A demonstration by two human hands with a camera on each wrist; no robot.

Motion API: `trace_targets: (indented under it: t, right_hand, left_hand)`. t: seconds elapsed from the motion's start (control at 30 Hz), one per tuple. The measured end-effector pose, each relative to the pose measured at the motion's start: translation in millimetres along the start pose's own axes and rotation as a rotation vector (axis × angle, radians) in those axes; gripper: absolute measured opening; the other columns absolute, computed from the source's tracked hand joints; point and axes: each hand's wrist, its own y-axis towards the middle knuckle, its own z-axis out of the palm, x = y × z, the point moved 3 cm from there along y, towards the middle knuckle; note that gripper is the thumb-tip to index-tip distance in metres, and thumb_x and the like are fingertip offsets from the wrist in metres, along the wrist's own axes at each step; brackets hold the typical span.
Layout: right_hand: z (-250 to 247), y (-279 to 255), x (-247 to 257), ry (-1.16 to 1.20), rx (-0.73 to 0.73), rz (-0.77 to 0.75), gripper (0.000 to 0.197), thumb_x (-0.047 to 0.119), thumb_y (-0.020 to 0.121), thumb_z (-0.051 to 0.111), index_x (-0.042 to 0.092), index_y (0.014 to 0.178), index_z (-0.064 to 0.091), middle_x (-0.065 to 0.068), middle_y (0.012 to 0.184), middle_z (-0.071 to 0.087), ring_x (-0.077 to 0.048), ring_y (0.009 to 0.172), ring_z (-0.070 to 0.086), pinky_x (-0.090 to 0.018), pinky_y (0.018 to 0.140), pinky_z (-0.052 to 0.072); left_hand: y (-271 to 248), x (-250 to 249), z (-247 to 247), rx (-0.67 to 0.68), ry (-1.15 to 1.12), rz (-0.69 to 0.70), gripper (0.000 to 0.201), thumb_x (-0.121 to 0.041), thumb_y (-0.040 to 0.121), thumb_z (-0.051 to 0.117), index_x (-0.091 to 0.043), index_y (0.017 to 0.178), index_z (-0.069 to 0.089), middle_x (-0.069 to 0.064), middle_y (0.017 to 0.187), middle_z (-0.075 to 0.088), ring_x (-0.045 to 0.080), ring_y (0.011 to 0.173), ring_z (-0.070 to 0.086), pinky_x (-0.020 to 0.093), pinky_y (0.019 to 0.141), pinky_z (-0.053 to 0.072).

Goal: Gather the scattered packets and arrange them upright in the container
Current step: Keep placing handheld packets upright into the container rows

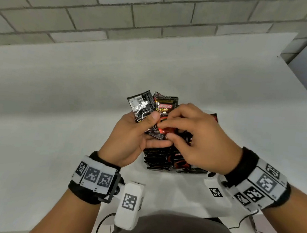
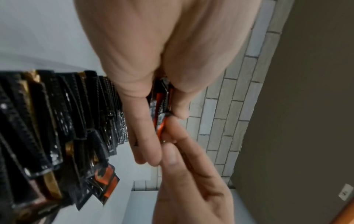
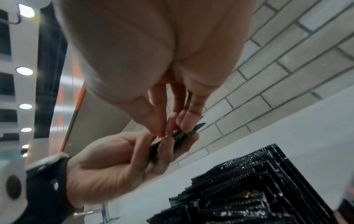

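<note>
- Head view: the left hand (image 1: 128, 136) clamps a fanned bunch of glossy black foil sachets with red-and-gold print (image 1: 152, 108), thumb pressed on the front, fingers curled behind; the bunch fans toward 12 o'clock.
- The right hand (image 1: 195, 137), at 3 o'clock of the bunch, has its fingertips closed on the lower part of the front sachet.
- Directly below both hands, toward 6 o'clock, a row of the same black sachets standing on edge (image 1: 160, 159) fills a white container (image 1: 213, 113), of which only a pale edge shows; it rests on the white tabletop (image 1: 57, 97).
- A grey brick wall (image 1: 121, 10) runs along 12 o'clock.
- Left wrist view: the left fingers (image 2: 141, 128) and thumb squeeze the sachet edges, where an orange-red strip shows; the right hand's fingertips meet them from 5 o'clock. The upright row lies at 9 o'clock.
- Right wrist view: the right thumb and fingers (image 3: 184, 119) pinch the serrated black edges held in the left hand at 7 o'clock; the standing row sits at 5 o'clock.
</note>
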Motion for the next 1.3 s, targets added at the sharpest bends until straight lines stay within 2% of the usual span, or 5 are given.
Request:
trace_targets:
  t: [0.2, 0.47, 0.67, 1.03, 1.3]
  right_hand:
    - [-24.6, 13.0, -7.7, 0.098, -0.244, 0.312, 0.031, 0.026, 0.082, 0.081, 0.025, 0.112, 0.070, 0.007, 0.096, 0.061, -0.011, 0.073, 0.059, -0.017, 0.066, 0.045]
    - [-47.4, 13.7, -36.0, 0.232, 0.081, 0.653, 0.014, 0.019, 0.080, 0.084, 0.016, 0.090, 0.076, 0.000, 0.068, 0.072, -0.008, 0.049, 0.064, -0.017, 0.051, 0.050]
    - [-38.9, -6.7, -36.8, 0.161, 0.277, 0.649, 0.014, 0.016, 0.077, 0.087, 0.020, 0.079, 0.074, 0.002, 0.062, 0.071, -0.021, 0.051, 0.068, -0.030, 0.059, 0.059]
    - [9.3, -16.1, -47.8, -0.158, 0.402, 0.497, 0.039, 0.038, 0.067, 0.091, 0.027, 0.083, 0.058, 0.010, 0.090, 0.052, -0.007, 0.079, 0.053, -0.029, 0.069, 0.048]
    - [5.6, -18.8, -47.5, -0.002, 0.394, 0.543, 0.033, 0.006, 0.076, 0.086, 0.023, 0.082, 0.059, 0.004, 0.077, 0.065, -0.004, 0.064, 0.063, -0.026, 0.064, 0.056]
  left_hand:
    - [-3.6, -1.7, -0.5, 0.060, 0.127, -0.007, 0.040, -0.013, 0.095, 0.061, -0.007, 0.134, 0.059, 0.019, 0.117, 0.073, 0.043, 0.092, 0.075, 0.040, 0.066, 0.063]
    - [0.3, -7.1, -20.6, -0.062, 0.092, 0.040, 0.038, -0.018, 0.094, 0.061, -0.006, 0.130, 0.060, 0.018, 0.113, 0.075, 0.039, 0.087, 0.076, 0.040, 0.068, 0.064]
    - [-1.9, -18.6, -45.5, -0.162, 0.087, 0.090, 0.041, -0.017, 0.097, 0.060, -0.003, 0.135, 0.056, 0.022, 0.118, 0.073, 0.048, 0.090, 0.074, 0.041, 0.071, 0.065]
    - [-3.8, -9.7, -36.1, -0.068, 0.114, 0.052, 0.038, -0.016, 0.098, 0.058, -0.006, 0.134, 0.058, 0.020, 0.118, 0.073, 0.047, 0.088, 0.074, 0.038, 0.069, 0.064]
    - [-2.5, -11.0, -36.7, -0.070, 0.118, 0.065, 0.039, -0.016, 0.096, 0.059, -0.006, 0.134, 0.058, 0.019, 0.117, 0.074, 0.047, 0.087, 0.074, 0.043, 0.073, 0.065]
